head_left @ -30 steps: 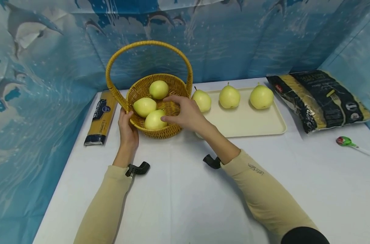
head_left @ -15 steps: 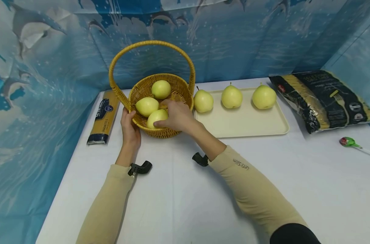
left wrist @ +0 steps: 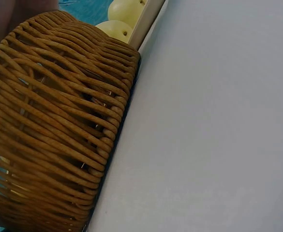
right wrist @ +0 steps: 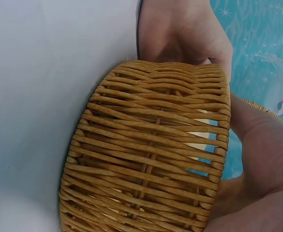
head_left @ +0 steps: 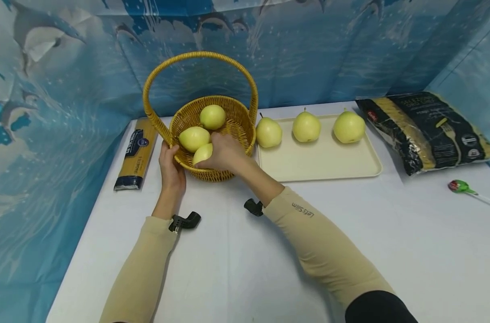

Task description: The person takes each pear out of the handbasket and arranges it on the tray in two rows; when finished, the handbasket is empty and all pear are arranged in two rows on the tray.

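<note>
A yellow wicker basket (head_left: 214, 176) with a tall hoop handle stands at the back left, several pears short of full and tilted nowhere. My left hand (head_left: 172, 172) holds its left rim by the foot of the handle. Over the front rim reaches my right hand (head_left: 229, 154), gripping a yellow-green pear (head_left: 202, 154) inside, its thumb at the near side; the fingertips are hidden. Beside it lie another pear (head_left: 194, 139) and, further back, a third pear (head_left: 212, 117). Both wrist views are mostly filled by the woven wall; the right one shows the left hand (right wrist: 185, 29) beyond it.
Right of the basket, a cream tray (head_left: 321, 168) carries three upright pears in a row along its back. A spaghetti pack (head_left: 136, 154) lies on the left, a large black pasta bag (head_left: 428, 132) at the back right, with a lollipop (head_left: 463, 187) in front. A dolphin-print curtain (head_left: 293, 58) hangs behind.
My right hand has moved left and down into the basket, closing round the front pear and covering more of it. My left hand stays at the basket's rim.
</note>
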`<state>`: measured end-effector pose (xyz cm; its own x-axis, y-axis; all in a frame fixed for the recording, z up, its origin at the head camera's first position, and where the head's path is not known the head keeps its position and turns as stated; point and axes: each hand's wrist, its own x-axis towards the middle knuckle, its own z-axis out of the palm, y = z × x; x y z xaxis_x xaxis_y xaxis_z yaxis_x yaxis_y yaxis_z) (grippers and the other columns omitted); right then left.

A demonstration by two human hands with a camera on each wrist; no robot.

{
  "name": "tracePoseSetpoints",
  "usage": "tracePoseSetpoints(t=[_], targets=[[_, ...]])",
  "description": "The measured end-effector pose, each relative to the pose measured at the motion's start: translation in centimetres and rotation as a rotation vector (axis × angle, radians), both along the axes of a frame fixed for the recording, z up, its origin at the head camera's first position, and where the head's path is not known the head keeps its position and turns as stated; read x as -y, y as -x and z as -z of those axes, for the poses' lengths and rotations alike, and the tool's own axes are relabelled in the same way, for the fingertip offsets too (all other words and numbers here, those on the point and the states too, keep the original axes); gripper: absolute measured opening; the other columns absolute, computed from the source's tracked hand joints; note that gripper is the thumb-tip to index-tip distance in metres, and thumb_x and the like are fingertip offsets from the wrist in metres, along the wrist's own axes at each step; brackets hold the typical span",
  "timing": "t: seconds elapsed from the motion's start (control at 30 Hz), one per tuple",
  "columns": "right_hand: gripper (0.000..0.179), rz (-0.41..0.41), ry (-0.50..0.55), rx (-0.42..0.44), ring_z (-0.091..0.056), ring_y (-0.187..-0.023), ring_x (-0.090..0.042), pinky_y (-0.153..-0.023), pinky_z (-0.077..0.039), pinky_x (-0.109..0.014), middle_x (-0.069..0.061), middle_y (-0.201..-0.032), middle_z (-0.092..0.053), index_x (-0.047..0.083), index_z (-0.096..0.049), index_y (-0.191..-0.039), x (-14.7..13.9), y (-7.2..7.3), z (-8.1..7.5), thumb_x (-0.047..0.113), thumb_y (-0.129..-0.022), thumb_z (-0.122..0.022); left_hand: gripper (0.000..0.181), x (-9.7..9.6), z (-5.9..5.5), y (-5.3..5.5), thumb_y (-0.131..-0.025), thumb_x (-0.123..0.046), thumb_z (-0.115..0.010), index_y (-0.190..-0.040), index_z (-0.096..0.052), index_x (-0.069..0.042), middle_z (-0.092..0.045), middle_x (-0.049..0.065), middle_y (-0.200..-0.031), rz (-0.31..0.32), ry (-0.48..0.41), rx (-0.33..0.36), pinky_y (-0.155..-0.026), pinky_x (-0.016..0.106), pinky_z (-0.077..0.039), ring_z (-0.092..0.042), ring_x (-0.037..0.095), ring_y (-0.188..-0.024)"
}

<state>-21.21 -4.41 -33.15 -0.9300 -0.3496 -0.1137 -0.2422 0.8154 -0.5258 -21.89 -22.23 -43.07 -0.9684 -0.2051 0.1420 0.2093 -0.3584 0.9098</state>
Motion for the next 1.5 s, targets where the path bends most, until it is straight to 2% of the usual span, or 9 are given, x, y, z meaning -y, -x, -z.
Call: tracePoseSetpoints(t=[0.33, 0.6, 0.7, 0.8, 0.9, 1.0, 1.2, 1.33, 1.5], targets=[[0.074, 0.049, 0.07, -0.023, -0.063, -0.103, -0.027, -0.088, -0.054, -0.041, -0.012, -0.114, -0.067, 0.003, -0.056, -0.132, -0.4, -0.1, -0.1, 0.043, -0.079, -0.09, 0.059, -0.3, -0.2, 0.2, -0.1, -0.015, -0.043, -0.158, -0.039, -0.01, -0.048, 0.006, -0.151, -0.004, -0.013, -0.012, -0.122, 0.029, -0.034, -0.046, 0.016, -0.143], [0.097, 0.076, 0.114, 0.003, -0.065, -0.116, -0.033, -0.098, -0.054, -0.044, -0.017, -0.127, -0.066, -0.001, -0.044, -0.145, -0.5, 0.3, 0.0, 0.046, -0.076, -0.093, 0.058, -0.4, -0.3, 0.4, -0.1, -0.016, -0.043, -0.158, -0.038, -0.009, -0.05, 0.004, -0.149, -0.001, -0.012, -0.013, -0.122, 0.03, -0.034, -0.047, 0.016, -0.142], [0.083, 0.059, 0.105, 0.02, -0.065, -0.104, -0.028, -0.088, -0.054, -0.04, -0.013, -0.116, -0.067, -0.001, -0.054, -0.132, -0.6, 0.5, -0.1, 0.047, -0.077, -0.093, 0.058, -0.4, -0.3, 0.4, -0.101, -0.016, -0.043, -0.158, -0.038, -0.009, -0.048, 0.006, -0.153, -0.001, -0.009, -0.012, -0.123, 0.029, -0.034, -0.046, 0.016, -0.143], [0.069, 0.044, 0.101, 0.055, -0.059, -0.089, -0.023, -0.074, -0.049, -0.034, -0.009, -0.101, -0.064, 0.001, -0.059, -0.116, -0.6, 0.8, -0.1, 0.048, -0.078, -0.092, 0.058, -0.4, -0.2, 0.4, -0.101, -0.016, -0.043, -0.158, -0.039, -0.011, -0.045, 0.009, -0.157, -0.004, -0.015, -0.007, -0.124, 0.029, -0.033, -0.045, 0.016, -0.144], [0.064, 0.05, 0.102, 0.078, -0.055, -0.085, -0.02, -0.071, -0.044, -0.031, -0.007, -0.097, -0.062, 0.002, -0.06, -0.111, -0.6, 1.0, 0.0, 0.047, -0.078, -0.092, 0.058, -0.4, -0.1, 0.3, -0.1, -0.016, -0.043, -0.158, -0.039, -0.012, -0.045, 0.009, -0.157, -0.002, -0.011, -0.004, -0.124, 0.029, -0.032, -0.045, 0.015, -0.145], [0.068, 0.07, 0.118, 0.08, -0.059, -0.092, -0.021, -0.077, -0.048, -0.032, -0.008, -0.104, -0.066, 0.001, -0.064, -0.116, -0.6, 1.1, 0.1, 0.046, -0.076, -0.094, 0.058, -0.4, -0.1, 0.3, -0.1, -0.016, -0.043, -0.158, -0.039, -0.01, -0.048, 0.006, -0.153, -0.001, -0.006, -0.006, -0.123, 0.029, -0.033, -0.045, 0.016, -0.144], [0.089, 0.094, 0.192, 0.044, -0.062, -0.121, -0.029, -0.102, -0.052, -0.041, -0.012, -0.133, -0.067, 0.003, -0.059, -0.142, -1.0, 0.8, 0.4, 0.046, -0.074, -0.095, 0.058, -0.4, 0.0, 0.3, -0.101, -0.015, -0.043, -0.157, -0.038, -0.006, -0.051, 0.003, -0.145, -0.002, -0.006, -0.007, -0.119, 0.027, -0.035, -0.047, 0.016, -0.139], [0.088, 0.1, 0.277, 0.008, -0.062, -0.122, -0.029, -0.103, -0.051, -0.043, -0.012, -0.135, -0.066, 0.005, -0.056, -0.144, -1.5, 0.3, 0.3, 0.044, -0.074, -0.095, 0.057, -0.4, 0.0, 0.3, -0.101, -0.015, -0.043, -0.157, -0.039, -0.006, -0.051, 0.004, -0.145, -0.002, -0.012, -0.005, -0.119, 0.026, -0.036, -0.048, 0.015, -0.137], [0.088, 0.126, 0.372, -0.039, -0.058, -0.127, -0.032, -0.105, -0.05, -0.047, -0.011, -0.137, -0.067, 0.009, -0.054, -0.147, -2.3, -0.3, 0.0, 0.043, -0.076, -0.093, 0.058, -0.1, 0.0, 0.0, -0.1, -0.014, -0.043, -0.158, -0.039, -0.008, -0.043, 0.015, -0.157, -0.009, -0.021, -0.015, -0.12, 0.026, -0.036, -0.047, 0.014, -0.139]])
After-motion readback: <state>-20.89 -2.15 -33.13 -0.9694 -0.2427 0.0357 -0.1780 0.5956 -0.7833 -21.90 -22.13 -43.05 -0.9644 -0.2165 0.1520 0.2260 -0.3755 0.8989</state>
